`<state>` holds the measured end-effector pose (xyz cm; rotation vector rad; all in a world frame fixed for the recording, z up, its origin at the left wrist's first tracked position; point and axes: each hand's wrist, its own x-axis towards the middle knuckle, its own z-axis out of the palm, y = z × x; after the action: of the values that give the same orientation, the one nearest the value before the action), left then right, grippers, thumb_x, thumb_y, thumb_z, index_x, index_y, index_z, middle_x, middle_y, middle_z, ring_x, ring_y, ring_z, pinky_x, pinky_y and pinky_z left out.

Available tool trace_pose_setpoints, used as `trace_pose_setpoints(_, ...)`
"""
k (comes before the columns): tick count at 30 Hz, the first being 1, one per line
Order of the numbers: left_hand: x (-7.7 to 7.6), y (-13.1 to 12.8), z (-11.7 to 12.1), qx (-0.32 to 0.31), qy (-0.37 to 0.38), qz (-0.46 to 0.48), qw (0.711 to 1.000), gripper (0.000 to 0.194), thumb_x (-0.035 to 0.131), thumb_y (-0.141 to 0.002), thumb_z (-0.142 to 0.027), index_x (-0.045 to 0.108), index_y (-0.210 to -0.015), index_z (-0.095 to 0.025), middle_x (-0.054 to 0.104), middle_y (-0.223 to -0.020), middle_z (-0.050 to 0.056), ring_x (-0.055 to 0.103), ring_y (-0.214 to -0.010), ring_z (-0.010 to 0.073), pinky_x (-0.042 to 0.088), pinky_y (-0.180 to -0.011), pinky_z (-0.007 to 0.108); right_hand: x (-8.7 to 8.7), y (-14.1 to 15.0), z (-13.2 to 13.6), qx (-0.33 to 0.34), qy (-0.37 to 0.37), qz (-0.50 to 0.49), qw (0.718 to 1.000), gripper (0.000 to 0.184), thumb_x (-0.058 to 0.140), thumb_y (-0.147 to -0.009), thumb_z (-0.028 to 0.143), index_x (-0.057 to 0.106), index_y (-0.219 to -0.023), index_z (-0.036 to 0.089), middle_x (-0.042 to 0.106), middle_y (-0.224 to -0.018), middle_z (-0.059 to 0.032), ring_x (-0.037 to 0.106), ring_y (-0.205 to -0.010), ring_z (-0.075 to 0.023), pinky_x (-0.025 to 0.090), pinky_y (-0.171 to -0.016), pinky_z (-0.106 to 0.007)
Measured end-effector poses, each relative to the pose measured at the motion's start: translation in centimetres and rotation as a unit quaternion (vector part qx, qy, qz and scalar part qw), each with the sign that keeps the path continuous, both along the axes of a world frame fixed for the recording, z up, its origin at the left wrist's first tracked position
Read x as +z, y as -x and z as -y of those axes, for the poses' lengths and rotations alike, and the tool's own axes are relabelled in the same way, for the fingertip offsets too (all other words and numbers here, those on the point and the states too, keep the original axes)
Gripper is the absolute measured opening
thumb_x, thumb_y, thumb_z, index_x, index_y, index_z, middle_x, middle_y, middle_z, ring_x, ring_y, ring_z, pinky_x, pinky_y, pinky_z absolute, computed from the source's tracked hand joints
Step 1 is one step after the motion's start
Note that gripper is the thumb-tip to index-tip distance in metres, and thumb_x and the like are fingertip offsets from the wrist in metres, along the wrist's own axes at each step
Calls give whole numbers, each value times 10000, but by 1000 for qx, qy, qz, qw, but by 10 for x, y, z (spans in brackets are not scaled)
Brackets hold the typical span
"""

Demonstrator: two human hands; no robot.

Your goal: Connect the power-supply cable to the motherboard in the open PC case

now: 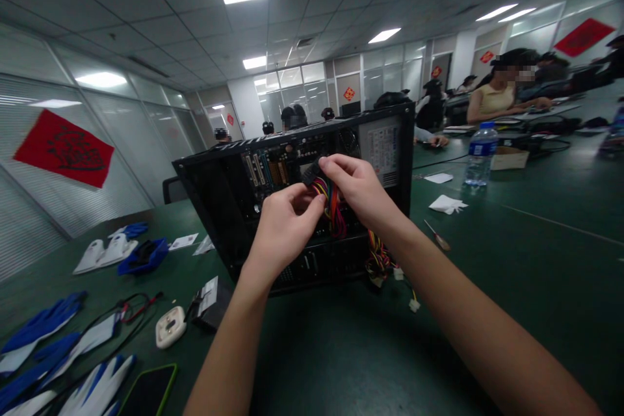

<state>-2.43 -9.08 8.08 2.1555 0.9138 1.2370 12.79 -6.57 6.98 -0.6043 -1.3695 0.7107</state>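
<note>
An open black computer case (pixel 209 208) stands in front of me, its motherboard (pixel 287 159) and silver power supply (pixel 380 149) showing. Both my hands meet over the board. Between the fingertips of my right hand (pixel 358 185) is a black multi-pin power connector (pixel 312 172). My left hand (pixel 287 227) pinches the bundle of coloured wires (pixel 333 205) just below that connector. Whether the connector touches the board is hidden by my fingers. More yellow, red and black cables (pixel 377 257) hang out of the case's lower right, with white plugs (pixel 414 305) on the table.
Left on the green table lie blue-and-white gloves (pixel 43 325), a blue tray (pixel 143 257), a black box (pixel 214 302), a white square gadget (pixel 170 327) and a green-edged phone (pixel 149 390). Rightward are a screwdriver (pixel 437 235), crumpled tissue (pixel 447 204) and a water bottle (pixel 481 155). People sit further back.
</note>
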Motion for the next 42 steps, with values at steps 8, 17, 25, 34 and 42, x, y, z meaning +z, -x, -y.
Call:
trace_pose_setpoints(8,-6,0,-9,56,-34,-38,997,246,556,-893,-339,636,-751,-156,584,-644,-9,493,-577,114,337,-525,212,-5,-1,-6,-50,-40,58,996,407,619,-890,566,600,-779,175,519,-645,34,427,-522,-85,340,-478,-219)
trace_pose_setpoints(17,-40,4,-66,103,9,-119,988,397,466,-903,-343,694,-646,-145,629,-610,7,533,-615,142,356,-596,240,-51,-3,-61,-148,18,151,977,405,515,-925,500,560,-673,186,551,-607,13,502,-592,-139,346,-568,-255)
trace_pose_setpoints(25,-62,12,-108,153,78,-143,975,298,513,-838,-254,789,-789,-155,766,-813,65,682,-847,214,437,-741,262,-74,-14,-77,-218,170,228,933,419,478,-957,458,585,-658,184,585,-564,-1,569,-527,-157,327,-526,-260)
trace_pose_setpoints(34,-90,3,-117,184,90,-265,942,338,523,-870,-311,715,-624,-181,704,-660,62,609,-620,176,340,-564,267,-83,-9,-81,-245,183,381,873,407,548,-955,401,638,-632,171,673,-648,-65,575,-596,-156,287,-546,-272)
trace_pose_setpoints(42,-89,-2,-121,229,86,-309,919,303,530,-868,-333,754,-743,-174,745,-789,119,648,-676,216,341,-578,291,-83,-9,-82,-258,172,406,860,401,540,-964,399,656,-660,166,696,-699,-85,585,-624,-169,288,-556,-283)
